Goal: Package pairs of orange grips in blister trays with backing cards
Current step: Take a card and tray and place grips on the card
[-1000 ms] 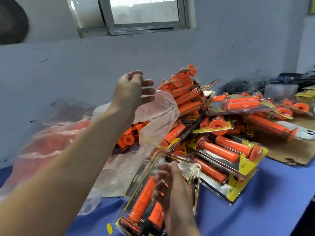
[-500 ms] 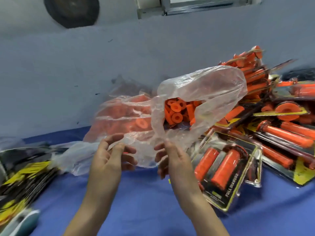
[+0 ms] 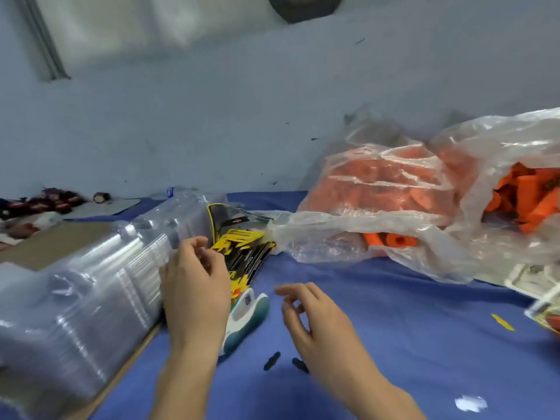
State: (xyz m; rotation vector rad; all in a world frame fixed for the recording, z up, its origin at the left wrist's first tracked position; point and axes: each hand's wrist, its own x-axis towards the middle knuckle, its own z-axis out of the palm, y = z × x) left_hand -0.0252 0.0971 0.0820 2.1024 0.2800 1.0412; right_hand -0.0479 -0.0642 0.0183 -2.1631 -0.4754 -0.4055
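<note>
Left of centre, my left hand [image 3: 195,286] reaches into the backing cards [image 3: 242,253] beside the stacked blister trays [image 3: 91,277]; whether it pinches a card I cannot tell. My right hand [image 3: 306,310] hovers empty, fingers loose. The orange grips [image 3: 527,198] sit bagged at far right. Risk: several cards lift together, or the tray stack slides.

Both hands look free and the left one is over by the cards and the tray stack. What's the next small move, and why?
Probably pinch the top backing card with the left hand and lift it off. That hand's fingers are already at the cards, beside the stack of clear blister trays. The right hand hovers open, holding nothing, so it could take a tray next.
</note>
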